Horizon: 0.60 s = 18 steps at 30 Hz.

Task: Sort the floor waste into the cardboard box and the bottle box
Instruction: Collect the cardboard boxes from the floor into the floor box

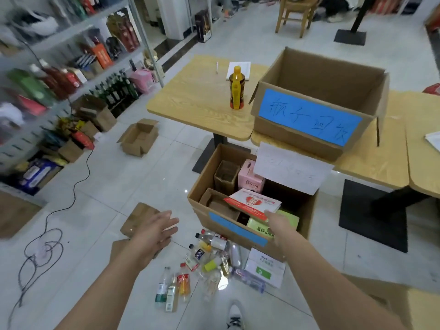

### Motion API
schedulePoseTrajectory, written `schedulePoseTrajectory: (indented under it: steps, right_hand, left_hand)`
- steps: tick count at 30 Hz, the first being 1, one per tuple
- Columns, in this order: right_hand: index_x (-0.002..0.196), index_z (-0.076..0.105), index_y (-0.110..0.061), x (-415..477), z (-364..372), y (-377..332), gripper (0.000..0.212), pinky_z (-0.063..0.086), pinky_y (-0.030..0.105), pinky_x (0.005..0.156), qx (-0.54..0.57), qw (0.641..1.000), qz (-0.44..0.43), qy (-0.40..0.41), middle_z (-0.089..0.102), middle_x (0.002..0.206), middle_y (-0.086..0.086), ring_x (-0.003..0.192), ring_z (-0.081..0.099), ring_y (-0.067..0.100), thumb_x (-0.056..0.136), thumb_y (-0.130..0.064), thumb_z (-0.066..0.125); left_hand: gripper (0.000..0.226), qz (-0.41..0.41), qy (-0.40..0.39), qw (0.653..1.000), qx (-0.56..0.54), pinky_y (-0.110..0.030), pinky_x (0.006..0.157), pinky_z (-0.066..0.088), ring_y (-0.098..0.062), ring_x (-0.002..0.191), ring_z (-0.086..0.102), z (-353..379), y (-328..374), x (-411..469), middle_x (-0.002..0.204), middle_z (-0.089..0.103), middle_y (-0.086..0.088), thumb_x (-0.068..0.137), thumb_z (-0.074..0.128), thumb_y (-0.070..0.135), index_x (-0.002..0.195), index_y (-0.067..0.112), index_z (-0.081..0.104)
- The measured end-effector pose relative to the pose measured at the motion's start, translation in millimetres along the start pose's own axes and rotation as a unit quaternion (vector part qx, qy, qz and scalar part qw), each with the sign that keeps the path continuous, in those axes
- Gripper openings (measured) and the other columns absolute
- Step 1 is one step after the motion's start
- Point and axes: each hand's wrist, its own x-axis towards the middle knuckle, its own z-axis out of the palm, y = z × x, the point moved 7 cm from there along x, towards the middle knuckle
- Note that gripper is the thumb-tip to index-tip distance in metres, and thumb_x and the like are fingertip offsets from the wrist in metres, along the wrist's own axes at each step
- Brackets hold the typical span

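1. Head view, hands: your left hand [154, 232] hangs over the floor, fingers straight and spread, holding nothing, just above the flat cardboard pieces [135, 217] on the tiles.
2. Your right hand [278, 222] reaches into the cardboard box [202, 182] and meets the near edge of a red-and-white flat carton [252, 201]. The back of the hand hides the fingers, so you cannot tell whether they grip it.
3. The cardboard box sits on the floor against the table [197, 106], with blue tape [238, 231] on its front. Inside are a pink carton [250, 177] and a green carton [287, 219].
4. The bottle box [316, 67] stands open on the table, with a blue label [309, 117] facing you. An orange-capped bottle [237, 88] stands upright just left of it.
5. Floor waste: a bottle pile [209, 258] lies on the tiles in front of the cardboard box, between your arms. A white leaflet [266, 267] lies just right of it. A small open carton [139, 136] sits well apart to the left.
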Motion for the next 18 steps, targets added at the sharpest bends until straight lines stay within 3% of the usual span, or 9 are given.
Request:
schedulePoseTrajectory:
  steps: [3, 6, 9, 11, 15, 18]
  right_hand:
    - [0.121, 0.053, -0.017, -8.6, 32.2, -2.2, 0.023, 0.043, 0.037, 0.088, -0.016, 0.998, -0.031, -0.047, 0.055, 0.125, 0.007, 0.109, 0.050, 0.024, 0.099, -0.022, 0.051]
    - [0.099, 0.054, -0.019, -14.2, 58.9, 4.0, 0.003, 0.042, 0.042, 0.098, -0.030, 0.997, -0.019, -0.074, 0.058, 0.118, 0.010, 0.112, 0.053, 0.026, 0.098, -0.022, 0.054]
    - [0.091, 0.056, -0.015, -17.7, 78.8, 6.6, 0.010, 0.048, 0.041, 0.090, -0.071, 0.993, -0.023, -0.090, 0.061, 0.103, 0.010, 0.090, 0.057, 0.023, 0.097, -0.022, 0.054]
    - [0.100, 0.060, -0.011, -22.7, 106.0, 20.0, 0.010, 0.049, 0.041, 0.091, -0.102, 0.987, -0.011, -0.127, 0.061, 0.103, 0.010, 0.082, 0.055, 0.020, 0.097, -0.019, 0.053]
    - [0.133, 0.054, -0.011, -49.7, 181.3, 34.3, 0.035, 0.046, 0.041, 0.101, -0.096, 0.969, -0.022, -0.225, 0.059, 0.129, 0.012, 0.114, 0.059, 0.027, 0.098, -0.013, 0.053]
    - [0.137, 0.051, -0.014, -85.5, 241.0, 44.6, 0.039, 0.047, 0.041, 0.097, -0.128, 0.943, -0.062, -0.301, 0.061, 0.124, 0.012, 0.113, 0.059, 0.027, 0.098, -0.016, 0.055]
  left_hand:
    - [0.036, -0.010, 0.010, 1.000, -0.014, -0.040, 0.104, 0.042, -0.020, 0.115, 0.059, -4.2, -8.1, 2.8, 0.128, 0.064, -0.002, 0.101, 0.048, 0.030, 0.135, 0.018, 0.051]
    - [0.036, -0.022, 0.025, 0.999, -0.026, -0.043, 0.106, 0.042, -0.021, 0.115, 0.060, -17.3, -20.5, 3.4, 0.126, 0.065, -0.002, 0.100, 0.050, 0.031, 0.134, 0.018, 0.051]
    - [0.040, -0.042, 0.042, 0.998, -0.035, -0.041, 0.107, 0.043, -0.021, 0.114, 0.062, -33.7, -27.0, -10.5, 0.123, 0.066, -0.004, 0.096, 0.057, 0.027, 0.134, 0.015, 0.052]
    - [0.036, -0.054, 0.066, 0.995, -0.048, -0.035, 0.101, 0.045, -0.020, 0.113, 0.063, -61.8, -35.7, -29.7, 0.122, 0.067, -0.005, 0.095, 0.057, 0.024, 0.131, 0.016, 0.054]
    - [0.037, -0.062, 0.128, 0.988, -0.063, -0.034, 0.089, 0.048, -0.021, 0.110, 0.066, -120.9, -59.9, -42.0, 0.121, 0.069, -0.005, 0.089, 0.064, 0.026, 0.125, 0.019, 0.056]
    - [0.031, -0.066, 0.154, 0.983, -0.070, -0.032, 0.084, 0.047, -0.020, 0.108, 0.067, -151.8, -72.6, -39.5, 0.117, 0.070, -0.004, 0.085, 0.066, 0.025, 0.115, 0.020, 0.061]
